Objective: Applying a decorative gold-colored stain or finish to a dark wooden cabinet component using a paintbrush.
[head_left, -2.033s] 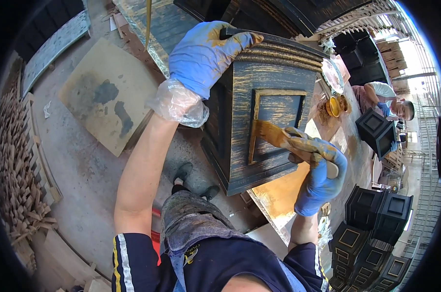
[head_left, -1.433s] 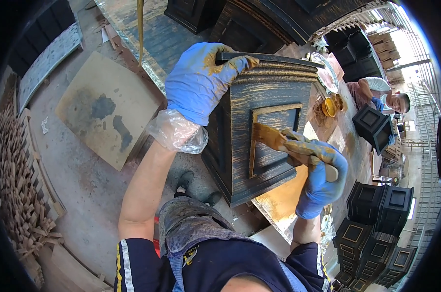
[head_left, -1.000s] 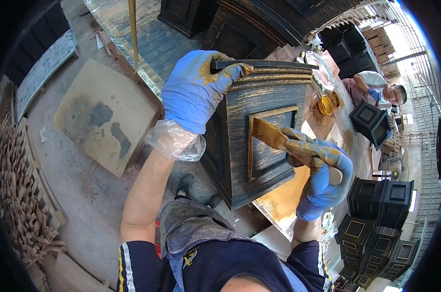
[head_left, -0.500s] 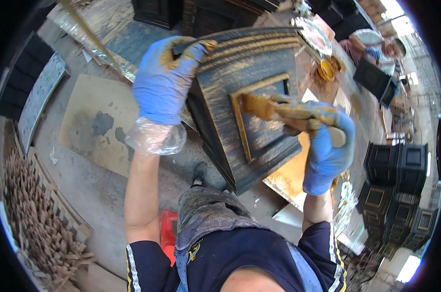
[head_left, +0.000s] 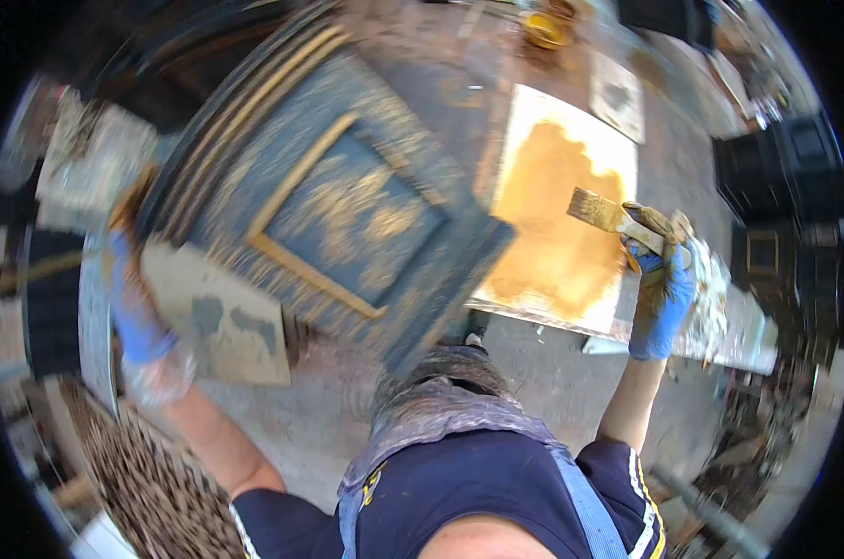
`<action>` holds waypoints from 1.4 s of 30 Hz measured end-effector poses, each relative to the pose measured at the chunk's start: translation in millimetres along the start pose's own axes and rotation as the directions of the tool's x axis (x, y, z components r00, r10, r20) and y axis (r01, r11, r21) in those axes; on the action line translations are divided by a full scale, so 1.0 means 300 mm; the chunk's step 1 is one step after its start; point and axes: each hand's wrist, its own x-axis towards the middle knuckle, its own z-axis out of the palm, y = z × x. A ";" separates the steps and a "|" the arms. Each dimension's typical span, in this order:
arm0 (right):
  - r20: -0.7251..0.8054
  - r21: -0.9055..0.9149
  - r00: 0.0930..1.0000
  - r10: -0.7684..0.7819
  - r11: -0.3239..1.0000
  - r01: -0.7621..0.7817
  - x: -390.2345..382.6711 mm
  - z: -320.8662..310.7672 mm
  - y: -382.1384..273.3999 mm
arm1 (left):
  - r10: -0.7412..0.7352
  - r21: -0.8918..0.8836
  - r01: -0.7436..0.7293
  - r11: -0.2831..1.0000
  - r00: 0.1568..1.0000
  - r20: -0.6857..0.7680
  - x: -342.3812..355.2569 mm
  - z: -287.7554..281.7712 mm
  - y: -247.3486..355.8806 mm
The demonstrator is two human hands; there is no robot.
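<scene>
A black wooden box piece [head_left: 338, 224], streaked with gold and fitted with a raised framed panel, hangs tilted at the upper left, blurred by motion. My left hand [head_left: 135, 289], in a stained blue glove and plastic cuff, grips its moulded left edge; the fingertips are partly hidden. My right hand [head_left: 660, 284], also gloved, is closed on the handle of a flat paintbrush [head_left: 597, 207] with gold-stained bristles. The brush is apart from the piece, over a white board [head_left: 543, 261] covered with ochre paint.
Yellow bowls [head_left: 548, 30] sit beyond the board. Dark boxes [head_left: 776, 205] are stacked at the right. At the left are a stained board [head_left: 222, 335], a pale slab [head_left: 99, 326] and a pile of wood pieces [head_left: 133, 466] on the concrete floor [head_left: 534, 391].
The box piece has swung up and left, tilting, with my left hand moving left along with it. My right hand and brush have come off the panel. The camera view has turned.
</scene>
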 end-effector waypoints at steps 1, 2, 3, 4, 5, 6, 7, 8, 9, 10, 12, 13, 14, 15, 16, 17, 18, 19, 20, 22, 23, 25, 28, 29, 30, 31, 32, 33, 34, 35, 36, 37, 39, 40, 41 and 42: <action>-0.217 -0.037 0.976 -0.037 0.999 0.029 -0.009 -0.105 0.035 | -0.134 -0.066 0.135 0.989 0.991 0.027 0.001 0.024 0.028; -0.402 -0.058 0.913 -0.072 0.997 0.053 -0.019 -0.190 0.061 | 0.021 0.301 -0.028 0.953 0.999 0.026 0.014 -0.107 -0.015; -0.514 -0.195 0.831 -0.212 0.972 0.128 -0.017 -0.280 0.083 | 0.031 0.251 -0.053 0.967 0.996 0.088 0.004 -0.104 -0.012; -0.596 -0.347 0.718 -0.359 0.922 0.172 -0.017 -0.388 0.115 | -0.025 0.214 0.008 0.977 0.997 0.076 0.013 -0.074 0.003; -0.527 -0.653 0.703 -0.477 0.757 0.024 -0.031 -0.518 0.138 | -0.082 0.185 0.069 0.980 0.995 0.062 0.030 -0.046 0.034; -0.436 -0.842 0.726 -0.532 0.525 -0.122 -0.033 -0.617 0.142 | -0.126 0.185 0.122 0.975 0.992 0.012 0.029 -0.064 0.091; -0.454 -0.847 0.773 -0.443 0.483 -0.221 -0.035 -0.653 0.141 | -0.174 0.081 0.173 0.982 0.985 0.004 0.035 -0.062 0.086; -0.476 -0.846 0.810 -0.343 0.430 -0.315 -0.034 -0.670 0.147 | -0.230 -0.021 0.230 0.973 0.973 0.003 0.048 -0.069 0.058; -0.490 -0.835 0.813 -0.313 0.436 -0.335 -0.038 -0.696 0.160 | -0.094 0.158 0.081 0.984 0.993 0.075 0.104 -0.149 -0.037; -0.495 -0.824 0.823 -0.278 0.452 -0.343 -0.031 -0.713 0.192 | 0.037 0.326 -0.085 0.942 0.988 0.152 0.154 -0.203 -0.102; -0.514 -0.804 0.822 -0.245 0.472 -0.362 0.000 -0.730 0.267 | -0.073 0.162 0.054 0.985 0.991 0.116 0.175 -0.165 -0.095; -0.520 -0.790 0.828 -0.211 0.487 -0.373 0.009 -0.750 0.298 | 0.014 0.302 -0.066 0.951 0.985 0.172 0.217 -0.206 -0.152; -0.527 -0.782 0.825 -0.204 0.496 -0.377 0.021 -0.767 0.335 | 0.089 0.431 -0.184 0.883 0.969 0.232 0.226 -0.197 -0.141; -0.501 -0.773 0.834 -0.230 0.551 -0.313 0.036 -0.785 0.371 | 0.098 0.497 -0.205 0.843 0.968 0.232 0.228 -0.192 -0.129; -0.469 -0.757 0.847 -0.251 0.609 -0.238 0.053 -0.784 0.403 | 0.105 0.516 -0.209 0.831 0.969 0.223 0.234 -0.207 -0.118; -0.460 -0.741 0.857 -0.233 0.632 -0.226 0.058 -0.784 0.421 | 0.085 0.511 -0.163 0.844 0.981 0.173 0.233 -0.239 -0.118; -0.430 -0.792 0.877 -0.213 0.556 -0.253 0.046 -0.798 0.418 | 0.069 0.506 -0.120 0.854 0.990 0.119 0.224 -0.284 -0.102; -0.376 -0.837 0.908 -0.182 0.487 -0.249 0.043 -0.780 0.421 | -0.156 0.086 0.153 0.984 0.987 0.031 0.160 -0.256 -0.015; -0.418 -0.806 0.908 -0.009 0.466 -0.366 0.045 -0.722 0.334 | 0.165 0.697 -0.258 0.669 0.966 0.199 0.131 -0.321 0.005; -0.421 -0.737 0.906 0.036 0.568 -0.365 0.025 -0.761 0.336 | -0.064 0.297 0.045 0.954 0.997 0.054 0.061 -0.205 -0.019; -0.339 -0.844 0.937 -0.078 0.464 -0.267 0.013 -0.856 0.381 | 0.067 0.605 -0.126 0.787 0.991 0.119 0.090 -0.167 -0.042; -0.056 -0.997 0.956 -0.289 0.074 -0.036 0.010 -0.963 0.431 | -0.007 0.356 0.000 0.935 1.000 0.016 0.072 -0.012 0.031; -0.354 -0.827 0.935 0.012 0.463 -0.319 0.038 -0.926 0.401 | 0.003 0.238 0.000 0.971 1.000 -0.012 0.031 0.010 0.079; -0.332 -0.826 0.943 0.013 0.478 -0.298 0.030 -0.943 0.417 | 0.011 0.249 -0.002 0.968 0.999 -0.036 0.021 0.003 0.099; -0.344 -0.711 0.933 0.103 0.621 -0.330 0.024 -0.981 0.441 | -0.051 0.246 0.069 0.967 0.996 -0.080 0.013 -0.003 0.115; -0.348 -0.571 0.917 0.196 0.731 -0.373 0.026 -0.979 0.431 | -0.116 0.235 0.140 0.962 0.987 -0.111 0.013 0.000 0.120; -0.344 -0.572 0.918 0.196 0.732 -0.370 0.033 -0.966 0.425 | -0.117 0.235 0.141 0.962 0.986 -0.115 0.021 -0.009 0.116; -0.343 -0.656 0.932 0.117 0.680 -0.327 0.043 -0.945 0.414 | -0.097 0.240 0.112 0.964 0.992 -0.077 0.030 -0.026 0.104; -0.335 -0.735 0.941 0.035 0.615 -0.285 0.060 -0.915 0.392 | -0.078 0.239 0.084 0.967 0.996 -0.036 0.034 -0.020 0.101; -0.234 -0.808 0.966 -0.106 0.573 -0.133 0.075 -0.893 0.397 | -0.099 0.210 0.106 0.972 0.994 -0.044 0.030 -0.009 0.110; -0.231 -0.812 0.967 -0.106 0.569 -0.131 0.068 -0.912 0.420 | -0.104 0.208 0.111 0.972 0.994 -0.045 0.029 -0.004 0.109; -0.248 -0.828 0.967 -0.054 0.530 -0.182 0.068 -0.922 0.433 | -0.101 0.213 0.103 0.972 0.995 -0.021 0.040 -0.003 0.103; -0.296 -0.640 0.940 0.168 0.696 -0.325 0.054 -0.930 0.413 | -0.108 0.256 0.101 0.961 0.994 0.013 0.052 -0.005 0.095; -0.291 -0.645 0.942 0.167 0.693 -0.322 0.048 -0.937 0.410 | -0.112 0.253 0.106 0.962 0.994 0.008 0.055 -0.005 0.094; -0.294 -0.593 0.949 0.113 0.757 -0.274 0.043 -0.951 0.410 | -0.081 0.260 0.071 0.963 0.996 0.027 0.056 -0.008 0.092; -0.300 -0.538 0.952 0.059 0.813 -0.220 0.036 -0.957 0.404 | -0.052 0.266 0.038 0.963 0.998 0.046 0.053 -0.014 0.090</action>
